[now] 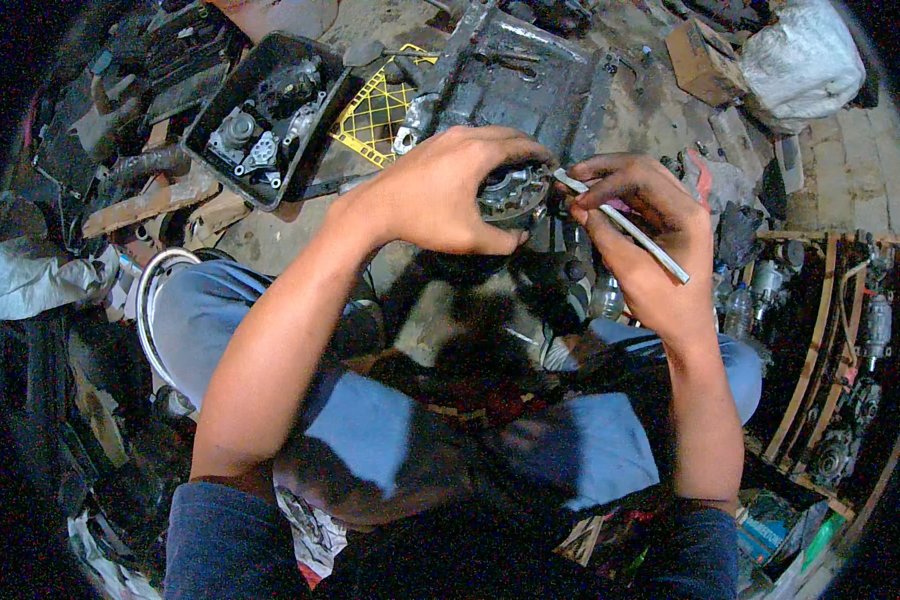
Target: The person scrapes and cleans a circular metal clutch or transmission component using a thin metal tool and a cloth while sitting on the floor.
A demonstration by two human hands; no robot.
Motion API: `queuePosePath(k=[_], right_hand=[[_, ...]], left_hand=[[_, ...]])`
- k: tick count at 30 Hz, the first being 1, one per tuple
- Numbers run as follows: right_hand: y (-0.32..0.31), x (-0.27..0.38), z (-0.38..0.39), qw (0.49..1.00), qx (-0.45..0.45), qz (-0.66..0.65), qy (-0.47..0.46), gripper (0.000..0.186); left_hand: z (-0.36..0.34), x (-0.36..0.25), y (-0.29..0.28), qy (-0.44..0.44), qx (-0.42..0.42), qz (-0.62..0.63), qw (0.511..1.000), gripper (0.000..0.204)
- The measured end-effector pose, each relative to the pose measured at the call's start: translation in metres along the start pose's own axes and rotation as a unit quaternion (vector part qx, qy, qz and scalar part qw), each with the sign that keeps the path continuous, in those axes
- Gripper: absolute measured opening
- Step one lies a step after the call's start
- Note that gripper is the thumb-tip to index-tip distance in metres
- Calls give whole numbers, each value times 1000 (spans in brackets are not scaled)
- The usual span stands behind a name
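Note:
My left hand (435, 190) is closed around a round, dark metal machine part (513, 194), with the thumb below and the fingers over its top edge. The part has a ringed, toothed-looking face, half hidden by my hand. In my right hand (660, 235) a slim pale-grey bar (642, 242) is pinched between thumb and fingers like a pen. Its upper end points at the right edge of the round part; whether the two touch I cannot tell. Both hands are raised in front of my bent knees, above the near edge of a greasy dark metal tray (510, 85).
A black bin (195, 140) holding several metal engine parts stands at the far left, beside a yellow plastic grid (375, 115). At the far right are a cardboard box (703, 62) and a white sack (805, 65). A wooden rack (820, 345) and plastic bottles (738, 310) lie to the right.

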State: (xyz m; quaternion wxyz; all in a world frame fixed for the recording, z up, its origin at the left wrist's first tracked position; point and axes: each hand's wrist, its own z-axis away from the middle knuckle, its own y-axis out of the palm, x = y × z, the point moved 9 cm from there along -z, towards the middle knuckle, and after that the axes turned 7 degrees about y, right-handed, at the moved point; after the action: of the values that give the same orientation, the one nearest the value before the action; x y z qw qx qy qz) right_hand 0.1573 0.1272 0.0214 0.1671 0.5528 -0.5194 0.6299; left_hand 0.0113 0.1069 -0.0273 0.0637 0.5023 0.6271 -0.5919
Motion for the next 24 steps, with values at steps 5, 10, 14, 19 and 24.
queuePosePath(k=[5,10,14,19,24], right_hand=[[3,-11,10,993,-1,-58,101,14],[0,-9,11,999,-10,32,9,15],[-1,-3,13,999,4,35,-9,13],[5,-4,15,1000,8,-11,20,12],[8,2,14,998,47,26,-44,12]], left_hand=[[-2,4,1,19,-6,14,1000,72],[-4,13,1,-31,23,2,999,72],[-7,12,3,-17,25,-10,999,73],[-9,12,3,-24,41,-15,999,74],[-8,13,3,-51,66,-20,996,75]])
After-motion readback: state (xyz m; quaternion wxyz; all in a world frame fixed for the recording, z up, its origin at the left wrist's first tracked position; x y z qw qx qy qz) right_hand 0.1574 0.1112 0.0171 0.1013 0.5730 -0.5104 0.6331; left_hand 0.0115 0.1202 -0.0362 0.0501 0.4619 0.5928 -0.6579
